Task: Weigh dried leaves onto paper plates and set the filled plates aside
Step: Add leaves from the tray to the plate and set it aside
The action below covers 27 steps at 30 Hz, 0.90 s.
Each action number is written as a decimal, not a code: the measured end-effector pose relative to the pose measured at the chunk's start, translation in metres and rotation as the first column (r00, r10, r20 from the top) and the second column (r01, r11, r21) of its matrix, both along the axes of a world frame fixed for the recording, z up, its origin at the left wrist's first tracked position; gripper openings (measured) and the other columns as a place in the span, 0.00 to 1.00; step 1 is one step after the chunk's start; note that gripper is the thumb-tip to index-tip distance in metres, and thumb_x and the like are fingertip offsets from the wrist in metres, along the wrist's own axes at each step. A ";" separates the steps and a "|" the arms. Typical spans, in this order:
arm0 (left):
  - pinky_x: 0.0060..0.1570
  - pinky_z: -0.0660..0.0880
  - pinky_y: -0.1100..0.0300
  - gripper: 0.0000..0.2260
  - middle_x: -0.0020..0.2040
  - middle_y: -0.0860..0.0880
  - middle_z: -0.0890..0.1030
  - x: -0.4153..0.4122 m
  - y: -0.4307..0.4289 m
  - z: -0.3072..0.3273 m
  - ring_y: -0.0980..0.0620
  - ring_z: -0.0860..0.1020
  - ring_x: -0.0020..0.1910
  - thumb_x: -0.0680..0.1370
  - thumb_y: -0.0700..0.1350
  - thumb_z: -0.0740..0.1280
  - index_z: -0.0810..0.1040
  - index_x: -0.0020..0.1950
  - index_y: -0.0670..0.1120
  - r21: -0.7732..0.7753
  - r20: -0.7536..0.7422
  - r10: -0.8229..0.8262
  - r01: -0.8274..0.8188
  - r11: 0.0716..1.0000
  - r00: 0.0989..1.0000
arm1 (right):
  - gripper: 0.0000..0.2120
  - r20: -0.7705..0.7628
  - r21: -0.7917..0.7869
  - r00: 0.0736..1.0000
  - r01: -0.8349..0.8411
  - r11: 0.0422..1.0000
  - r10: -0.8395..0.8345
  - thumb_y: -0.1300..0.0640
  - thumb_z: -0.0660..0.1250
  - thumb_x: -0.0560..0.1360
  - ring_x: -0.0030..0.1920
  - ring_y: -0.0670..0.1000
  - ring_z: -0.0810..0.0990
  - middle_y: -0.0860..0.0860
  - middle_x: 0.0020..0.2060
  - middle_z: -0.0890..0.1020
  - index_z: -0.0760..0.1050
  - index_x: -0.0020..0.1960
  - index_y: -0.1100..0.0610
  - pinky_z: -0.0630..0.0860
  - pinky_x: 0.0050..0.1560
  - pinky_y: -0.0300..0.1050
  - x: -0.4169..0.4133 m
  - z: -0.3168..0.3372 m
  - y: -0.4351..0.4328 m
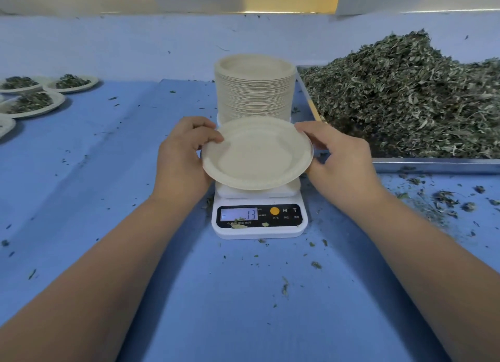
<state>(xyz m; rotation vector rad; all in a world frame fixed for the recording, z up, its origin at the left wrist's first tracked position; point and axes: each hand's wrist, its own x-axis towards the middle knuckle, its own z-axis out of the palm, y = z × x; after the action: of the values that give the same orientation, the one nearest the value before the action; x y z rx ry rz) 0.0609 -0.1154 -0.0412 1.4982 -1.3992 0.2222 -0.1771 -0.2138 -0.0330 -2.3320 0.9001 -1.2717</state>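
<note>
Soft, even, cool-white light from above covers the blue tabletop [108,172], bright enough to read 13 on the lit scale display [238,215]. Shadows are faint and diffuse, darkest under the plate [257,153]. A warm yellow patch glows at the top edge. The metal tray rim [433,163] carries a pale sheen. Wide-angle distortion bends the corners, and the filled plates [29,102] at far left look slightly soft.
</note>
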 end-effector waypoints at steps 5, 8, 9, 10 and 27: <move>0.53 0.79 0.48 0.21 0.59 0.52 0.81 0.012 -0.001 -0.006 0.50 0.78 0.46 0.75 0.37 0.71 0.80 0.67 0.50 0.158 -0.001 0.138 -0.137 0.978 0.990 | 0.13 -0.031 -0.041 0.999 0.028 0.999 -0.029 0.60 0.70 0.78 0.44 0.51 0.84 0.49 0.48 0.86 0.83 0.62 0.55 0.80 0.52 0.47 0.000 -0.008 -0.004; 0.54 0.78 0.52 0.20 0.61 0.51 0.81 0.016 -0.003 -0.009 0.53 0.77 0.47 0.77 0.38 0.70 0.79 0.68 0.49 0.210 0.019 0.167 -0.167 0.963 0.986 | 0.12 -0.032 -0.084 0.998 0.045 0.995 -0.048 0.63 0.71 0.77 0.46 0.49 0.85 0.51 0.50 0.87 0.84 0.60 0.56 0.80 0.54 0.44 -0.001 -0.011 -0.007; 0.54 0.76 0.55 0.20 0.62 0.52 0.81 0.017 -0.004 -0.010 0.55 0.76 0.48 0.77 0.39 0.69 0.79 0.69 0.50 0.253 0.032 0.176 -0.179 0.951 0.984 | 0.12 -0.035 -0.100 0.998 0.049 0.994 -0.052 0.64 0.71 0.77 0.46 0.49 0.84 0.50 0.51 0.86 0.84 0.60 0.57 0.80 0.54 0.42 -0.002 -0.012 -0.008; 0.54 0.74 0.57 0.20 0.63 0.53 0.81 0.019 -0.005 -0.010 0.56 0.76 0.48 0.78 0.40 0.69 0.78 0.69 0.51 0.295 0.034 0.186 -0.188 0.937 0.982 | 0.12 -0.036 -0.115 0.998 0.044 0.992 -0.048 0.65 0.71 0.77 0.47 0.49 0.84 0.49 0.52 0.86 0.84 0.59 0.57 0.79 0.55 0.39 -0.002 -0.012 -0.009; 0.60 0.79 0.56 0.12 0.58 0.49 0.84 0.000 -0.005 0.003 0.52 0.83 0.59 0.84 0.48 0.58 0.80 0.57 0.48 0.097 -0.863 0.008 0.149 0.984 0.504 | 0.21 -0.164 -0.159 0.971 0.148 0.976 -0.174 0.70 0.62 0.76 0.47 0.48 0.81 0.55 0.54 0.85 0.80 0.66 0.57 0.75 0.57 0.41 -0.010 -0.005 -0.010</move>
<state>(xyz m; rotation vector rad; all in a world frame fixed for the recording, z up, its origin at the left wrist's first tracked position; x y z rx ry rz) 0.0611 -0.1199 -0.0382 1.3462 -0.6281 -0.6642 -0.1869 -0.2237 -0.0379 -2.5642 1.1088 -1.2436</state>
